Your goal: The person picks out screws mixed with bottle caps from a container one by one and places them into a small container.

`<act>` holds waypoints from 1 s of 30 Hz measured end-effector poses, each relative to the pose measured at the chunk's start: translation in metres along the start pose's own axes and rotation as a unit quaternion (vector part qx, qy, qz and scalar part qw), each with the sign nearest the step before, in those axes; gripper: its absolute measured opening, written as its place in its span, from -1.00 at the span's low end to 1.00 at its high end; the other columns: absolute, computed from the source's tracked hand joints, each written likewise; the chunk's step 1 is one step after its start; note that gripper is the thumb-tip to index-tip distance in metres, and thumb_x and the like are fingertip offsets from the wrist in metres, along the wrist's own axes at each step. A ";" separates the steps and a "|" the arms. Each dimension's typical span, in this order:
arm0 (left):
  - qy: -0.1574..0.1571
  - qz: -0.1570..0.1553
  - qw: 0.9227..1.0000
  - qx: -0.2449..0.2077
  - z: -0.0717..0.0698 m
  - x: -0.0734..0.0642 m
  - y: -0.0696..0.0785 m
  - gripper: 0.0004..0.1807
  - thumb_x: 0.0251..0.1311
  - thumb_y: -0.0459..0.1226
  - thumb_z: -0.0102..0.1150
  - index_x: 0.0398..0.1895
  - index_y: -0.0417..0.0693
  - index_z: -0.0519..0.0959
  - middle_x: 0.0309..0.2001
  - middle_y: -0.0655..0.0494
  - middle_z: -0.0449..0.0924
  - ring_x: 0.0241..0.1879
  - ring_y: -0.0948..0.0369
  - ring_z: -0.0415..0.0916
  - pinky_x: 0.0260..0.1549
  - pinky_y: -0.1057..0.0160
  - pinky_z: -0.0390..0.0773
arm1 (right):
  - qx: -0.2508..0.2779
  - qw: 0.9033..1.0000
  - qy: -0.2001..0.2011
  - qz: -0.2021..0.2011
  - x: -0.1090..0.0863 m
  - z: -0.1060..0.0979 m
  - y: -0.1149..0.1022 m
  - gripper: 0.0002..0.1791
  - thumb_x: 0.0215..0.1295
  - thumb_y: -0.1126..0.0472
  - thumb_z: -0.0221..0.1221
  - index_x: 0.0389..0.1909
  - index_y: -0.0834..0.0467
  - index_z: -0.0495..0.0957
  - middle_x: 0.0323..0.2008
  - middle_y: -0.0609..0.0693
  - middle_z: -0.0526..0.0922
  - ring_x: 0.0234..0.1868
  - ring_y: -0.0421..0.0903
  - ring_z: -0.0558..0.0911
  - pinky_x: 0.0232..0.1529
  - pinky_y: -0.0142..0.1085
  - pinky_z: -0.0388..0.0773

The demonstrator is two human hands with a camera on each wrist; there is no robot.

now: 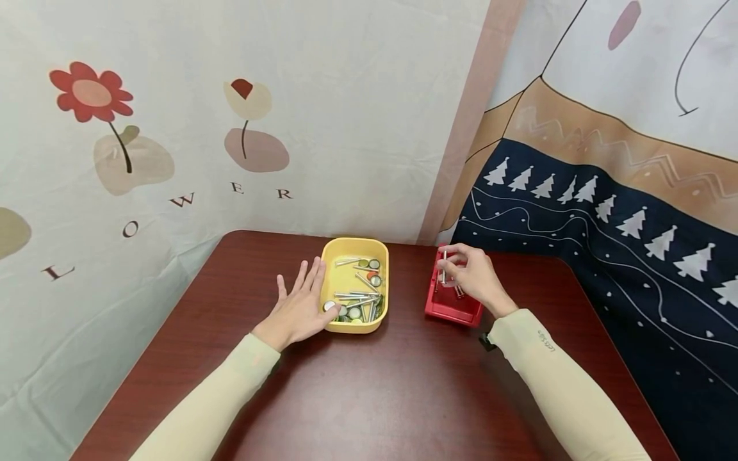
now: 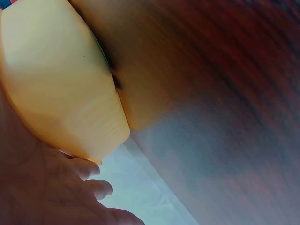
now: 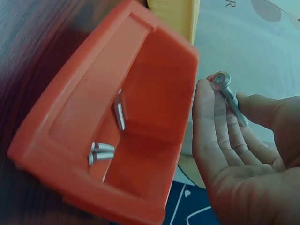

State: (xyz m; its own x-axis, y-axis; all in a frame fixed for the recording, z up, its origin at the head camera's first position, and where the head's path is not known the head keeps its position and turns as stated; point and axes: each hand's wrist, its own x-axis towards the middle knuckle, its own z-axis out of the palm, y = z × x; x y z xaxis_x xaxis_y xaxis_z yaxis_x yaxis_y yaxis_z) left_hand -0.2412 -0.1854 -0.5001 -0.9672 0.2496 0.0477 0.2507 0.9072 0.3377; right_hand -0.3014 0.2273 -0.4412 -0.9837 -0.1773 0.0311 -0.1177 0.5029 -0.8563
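Observation:
My left hand [image 1: 298,312] lies with straight, spread fingers along the left side of a yellow plastic container [image 1: 340,279], its thumb reaching over the near left rim. Long silver bolts [image 1: 368,279] and several round caps [image 1: 354,313] lie inside that container. Over a red plastic bin [image 1: 452,314] on the right, my right hand [image 1: 475,275] pinches one silver bolt [image 3: 228,96] between thumb and fingers, its socket head showing in the right wrist view. A few more bolts [image 3: 101,153] lie on the bin's floor. In the left wrist view, the container's wall [image 2: 61,79] stands beside the palm.
Both containers stand near the far edge of a dark reddish-brown table [image 1: 346,397], with a strip of tabletop between them. Behind the table hang a pale flower-printed cloth [image 1: 357,115] and a navy tree-patterned cloth [image 1: 576,224].

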 end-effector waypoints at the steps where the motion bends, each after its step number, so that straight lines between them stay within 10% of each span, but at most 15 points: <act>1: 0.000 0.000 1.000 0.001 0.000 0.000 0.000 0.18 0.65 0.25 0.12 0.98 -0.15 -0.20 0.99 -0.06 -0.32 0.97 -0.21 -0.37 0.68 -0.79 -0.38 | -0.006 1.000 0.001 0.002 0.000 -0.001 0.000 -0.44 0.70 0.20 0.39 0.61 0.19 0.60 0.21 0.40 0.83 -0.08 0.06 0.97 0.06 0.13 0.90; 19: 0.000 0.001 1.000 0.003 -0.003 0.000 0.000 0.18 0.65 0.24 0.12 0.97 -0.17 -0.18 0.99 -0.07 -0.32 0.98 -0.21 -0.37 0.69 -0.78 -0.33 | -0.180 0.983 -0.006 0.026 0.009 -0.007 0.004 -0.49 0.67 0.30 0.35 0.52 0.37 0.61 -0.06 0.34 0.89 -0.30 0.05 0.88 -0.21 -0.21 0.91; 30: -0.002 0.002 1.000 0.004 -0.002 0.000 0.000 0.19 0.64 0.25 0.13 0.98 -0.17 -0.19 0.99 -0.07 -0.31 0.98 -0.21 -0.36 0.69 -0.78 -0.32 | -0.288 0.956 -0.022 0.042 0.022 0.001 0.001 -0.49 0.66 0.27 0.33 0.51 0.39 0.63 0.04 0.35 0.82 -0.13 0.11 0.80 0.02 0.02 0.91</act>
State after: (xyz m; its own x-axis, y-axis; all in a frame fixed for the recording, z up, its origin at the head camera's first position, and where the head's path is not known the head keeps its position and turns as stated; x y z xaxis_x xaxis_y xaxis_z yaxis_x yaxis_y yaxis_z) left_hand -0.2412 -0.1859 -0.4982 -0.9662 0.2539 0.0441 0.2540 0.9094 0.3294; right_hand -0.3233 0.2231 -0.4417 -0.9878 -0.1447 -0.0576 -0.1065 0.8973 -0.4283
